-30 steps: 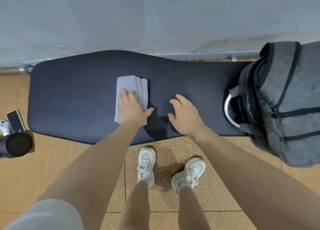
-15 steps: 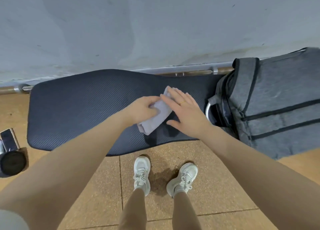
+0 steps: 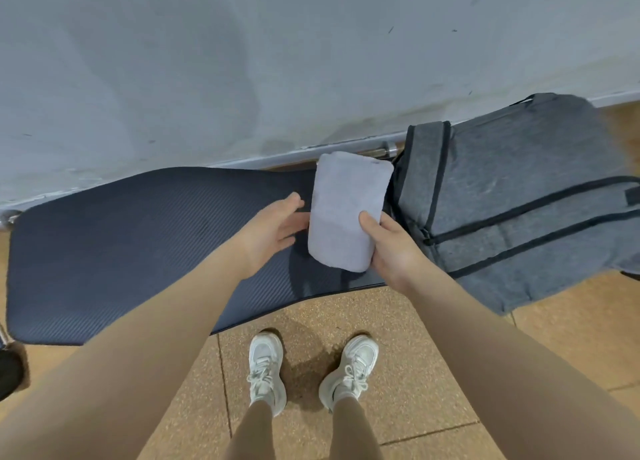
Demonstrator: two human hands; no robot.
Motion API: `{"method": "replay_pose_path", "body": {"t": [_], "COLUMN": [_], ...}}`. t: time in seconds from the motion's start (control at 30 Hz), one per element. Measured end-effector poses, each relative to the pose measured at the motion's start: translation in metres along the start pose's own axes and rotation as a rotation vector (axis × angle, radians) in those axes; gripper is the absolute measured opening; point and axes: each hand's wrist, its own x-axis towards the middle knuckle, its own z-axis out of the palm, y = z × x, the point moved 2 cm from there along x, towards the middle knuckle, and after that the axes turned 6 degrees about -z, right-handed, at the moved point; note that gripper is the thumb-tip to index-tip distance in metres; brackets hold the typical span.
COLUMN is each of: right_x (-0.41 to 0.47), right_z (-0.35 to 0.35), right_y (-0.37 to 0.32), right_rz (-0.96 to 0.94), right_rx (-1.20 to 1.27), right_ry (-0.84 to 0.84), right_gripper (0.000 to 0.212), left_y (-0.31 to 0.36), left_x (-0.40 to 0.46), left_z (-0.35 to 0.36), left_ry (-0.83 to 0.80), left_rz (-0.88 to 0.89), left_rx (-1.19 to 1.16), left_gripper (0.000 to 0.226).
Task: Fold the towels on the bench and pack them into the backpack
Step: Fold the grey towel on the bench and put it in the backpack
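Folded towel, pale lilac-grey, one item: held up above the right end of the dark padded bench, just beside the grey backpack, which lies at that end against the wall. Right hand: grip closed on the towel's lower right edge, thumb on the front face. Left hand: grip open, fingers straight, reaching to the towel's left edge; whether they touch it cannot be told.
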Motion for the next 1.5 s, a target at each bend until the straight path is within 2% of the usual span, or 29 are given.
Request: {"method": "replay_pose_path", "body": {"t": [0.07,0.2,0.23,0.27,0.33,0.37,0.4,0.5,0.57,0.63,0.8,0.87,0.93,1.0,1.07,1.2,1.3,1.37,1.43,1.5], "right_x": [0.003,0.002,0.002,0.003,0.003,0.001,-0.001,-0.006,-0.010,-0.019,-0.038,-0.030,-0.016,-0.001,0.007,0.008,0.001,0.008,0.017,0.023], "right_z": [-0.004,-0.012,-0.016,-0.023,-0.043,-0.054,-0.064,-0.089,-0.099,-0.105,-0.159,-0.187,-0.204,-0.211,-0.209,-0.209,-0.193,-0.181,-0.173,-0.172], "right_y": [0.008,0.013,0.013,0.011,0.004,0.003,0.002,0.005,-0.006,-0.032,-0.093,-0.098,-0.093,-0.086,-0.083,-0.077,-0.072,-0.060,-0.047,-0.042], "right_rz": [0.036,0.132,0.116,0.028,-0.339,-0.461,-0.467,-0.240,-0.344,-0.375,-0.390,-0.318,-0.312,-0.394,-0.397,-0.178,-0.219,-0.077,-0.005,-0.055], "right_rx": [0.093,-0.137,-0.305,-0.591,-1.403,-1.651,-1.781,-1.956,-1.986,-1.857,-1.684,-1.730,-1.843,-2.013,-2.107,-1.759,-1.641,-1.732,-1.793,-1.831], "right_ry": [0.023,-0.052,-0.048,-0.009,0.190,0.274,0.322,0.295,0.318,0.374,0.699,0.732,0.714,0.661,0.567,0.330,0.346,0.305,0.356,0.459], "right_gripper": [0.027,0.027,0.028,0.030,0.033,0.036,0.043,0.060,0.061,0.058,0.058,0.051,0.041,0.030,0.033,0.058,0.081,0.095,0.094,0.076], "left_y": [-0.011,-0.016,-0.017,-0.018,-0.018,-0.017,-0.016,-0.011,-0.006,0.000,0.016,0.023,0.028,0.030,0.030,0.027,0.028,0.030,0.034,0.040], "left_x": [0.009,0.020,0.023,0.025,0.028,0.028,0.030,0.034,0.035,0.036,0.043,0.048,0.055,0.064,0.072,0.080,0.084,0.086,0.089,0.092], "left_z": [0.022,0.035,0.036,0.036,0.038,0.040,0.042,0.050,0.059,0.068,0.099,0.114,0.129,0.140,0.147,0.153,0.154,0.154,0.153,0.150], "left_ry": [-0.016,0.136,0.123,0.103,0.079,0.086,0.097,0.106,0.098,0.086,0.063,0.027,-0.006,-0.010,0.004,0.059,0.091,0.088,0.078,0.062], "left_rz": [0.068,0.132,0.131,0.130,0.138,0.140,0.138,0.125,0.135,0.157,0.188,0.214,0.231,0.241,0.252,0.243,0.216,0.213,0.208,0.216], "left_rx": [0.036,-0.083,-0.082,-0.061,0.010,0.042,0.066,0.103,0.133,0.153,0.220,0.234,0.256,0.297,0.345,0.427,0.515,0.532,0.534,0.541], "left_gripper": [0.020,0.043,0.046,0.046,0.041,0.039,0.037,0.041,0.042,0.042,0.046,0.043,0.041,0.042,0.042,0.044,0.048,0.048,0.046,0.044]}}
